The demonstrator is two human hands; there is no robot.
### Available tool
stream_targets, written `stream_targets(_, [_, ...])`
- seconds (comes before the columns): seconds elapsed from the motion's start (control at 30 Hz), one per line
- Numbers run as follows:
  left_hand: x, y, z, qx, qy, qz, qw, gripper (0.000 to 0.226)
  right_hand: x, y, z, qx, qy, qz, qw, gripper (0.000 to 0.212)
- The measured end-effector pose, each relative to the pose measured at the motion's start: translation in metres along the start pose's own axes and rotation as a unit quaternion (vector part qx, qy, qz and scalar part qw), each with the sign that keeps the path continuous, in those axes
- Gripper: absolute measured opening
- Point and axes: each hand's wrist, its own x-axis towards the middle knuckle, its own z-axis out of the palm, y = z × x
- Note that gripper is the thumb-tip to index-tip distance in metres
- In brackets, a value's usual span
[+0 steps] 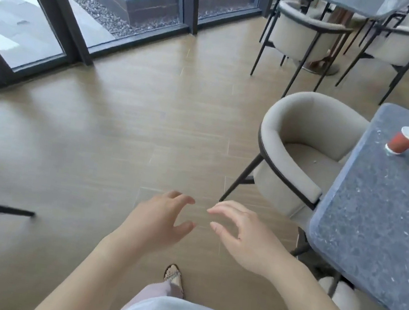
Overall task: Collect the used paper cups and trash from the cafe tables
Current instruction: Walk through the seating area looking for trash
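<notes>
Nothing is gripped: in the head view the left hand (160, 217) and the right hand (242, 235) are held out empty over the wood-look floor (95, 139), fingers loosely curved and spread, seemingly readied for a pickup. A red paper cup with a white rim (405, 142) is seen standing at two o'clock from the hands, well apart, on the grey speckled stone table (386, 219). A beige tub chair with a black metal frame (301, 152) is tucked beside the table at one o'clock, so the cup is probably best reached from the table's near side.
</notes>
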Motion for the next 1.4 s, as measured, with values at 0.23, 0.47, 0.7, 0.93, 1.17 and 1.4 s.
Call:
stream_targets(0.23, [0.118, -0.036, -0.063, 0.032, -0.010, 0.017, 0.999, 0.045, 0.120, 0.013, -0.035, 0.027, 0.022, 0.022, 0.999, 0.025])
stream_targets(0.47, [0.230, -0.044, -0.090, 0.016, -0.044, 0.045, 0.998, 0.044, 0.211, 0.058, -0.070, 0.029, 0.034, 0.038, 0.998, 0.026])
stream_targets(0.7, [0.364, -0.028, -0.128, 0.046, -0.067, 0.071, 0.994, 0.044, 0.313, 0.112, -0.145, 0.015, 0.062, 0.038, 0.997, 0.028])
stream_targets(0.93, [0.472, 0.001, -0.152, 0.035, -0.057, 0.094, 0.993, 0.045, 0.369, 0.170, -0.205, 0.009, 0.082, 0.075, 0.994, 0.026])
stream_targets(1.17, [0.548, -0.009, -0.171, 0.021, -0.066, 0.080, 0.994, 0.043, 0.427, 0.201, -0.234, 0.028, 0.082, 0.087, 0.992, 0.026])
stream_targets(1.4, [0.637, -0.036, -0.196, 0.005, -0.067, 0.082, 0.994, 0.043, 0.520, 0.224, -0.262, 0.029, 0.085, 0.078, 0.993, 0.026])
